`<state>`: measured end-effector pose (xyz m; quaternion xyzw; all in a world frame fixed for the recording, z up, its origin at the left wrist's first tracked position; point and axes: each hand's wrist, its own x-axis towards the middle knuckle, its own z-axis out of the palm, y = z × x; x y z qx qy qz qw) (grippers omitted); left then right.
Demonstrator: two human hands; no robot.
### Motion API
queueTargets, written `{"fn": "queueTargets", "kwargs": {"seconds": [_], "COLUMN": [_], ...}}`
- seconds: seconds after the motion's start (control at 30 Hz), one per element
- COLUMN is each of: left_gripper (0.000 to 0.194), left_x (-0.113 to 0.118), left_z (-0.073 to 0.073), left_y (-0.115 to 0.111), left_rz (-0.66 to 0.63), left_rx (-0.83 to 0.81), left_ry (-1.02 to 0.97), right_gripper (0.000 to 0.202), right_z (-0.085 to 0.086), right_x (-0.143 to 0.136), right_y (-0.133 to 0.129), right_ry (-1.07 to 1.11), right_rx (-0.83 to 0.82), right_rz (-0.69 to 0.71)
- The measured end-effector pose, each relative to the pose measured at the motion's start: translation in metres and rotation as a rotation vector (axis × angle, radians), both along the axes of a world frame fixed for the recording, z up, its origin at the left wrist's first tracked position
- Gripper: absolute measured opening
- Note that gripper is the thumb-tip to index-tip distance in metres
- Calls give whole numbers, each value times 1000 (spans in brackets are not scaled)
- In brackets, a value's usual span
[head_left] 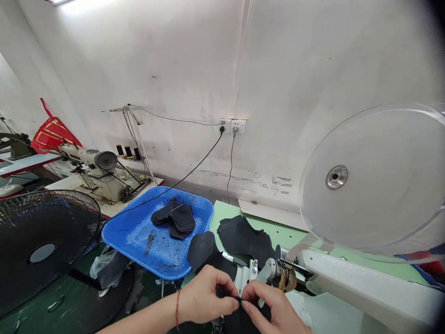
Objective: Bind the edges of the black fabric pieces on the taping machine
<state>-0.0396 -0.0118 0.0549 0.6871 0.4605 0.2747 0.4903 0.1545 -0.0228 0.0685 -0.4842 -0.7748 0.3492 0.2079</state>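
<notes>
At the bottom centre, both hands pinch a black fabric piece between thumbs and fingertips, close to each other. My left hand, with a thin red cord at the wrist, grips it from the left. My right hand grips it from the right. Just beyond the fingertips is the working end of a white machine, whose arm reaches in from the right. Cut black pieces lie left of this head, and a stack of similar pieces rests behind it on the green tabletop.
A blue basin holding stacked black pieces stands to the left. A black fan is at far left, before a sewing machine. A large clear disc rises at right. A black power cable runs above the basin.
</notes>
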Motion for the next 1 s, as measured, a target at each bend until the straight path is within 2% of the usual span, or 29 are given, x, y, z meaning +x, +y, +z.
{"fn": "queueTargets", "kwargs": {"seconds": [0.23,0.37,0.53,0.67,0.8,0.9,1.0], "left_gripper": [13,10,6,23,37,31,21], "left_x": [8,11,16,20,28,35,41], "left_z": [-4,-4,-3,-2,-3,-6,-8], "left_y": [0,-1,-2,-4,-4,-2,0], "left_rz": [30,23,12,2,-41,-40,-14], "left_rx": [-79,-71,-154,-169,-223,-252,-207], "left_ry": [-50,-66,-89,-150,-308,-410,-408], "right_gripper": [15,16,19,18,31,38,41], "right_z": [-7,-9,-10,-6,-1,-5,-11], "right_x": [1,2,2,3,7,13,20], "right_y": [2,2,1,-1,-2,-2,-1], "right_ry": [100,140,187,204,344,506,551], "right_rx": [-158,-205,-278,-295,-402,-495,-480], "right_rz": [-10,-29,-44,-66,-86,-106,-116]}}
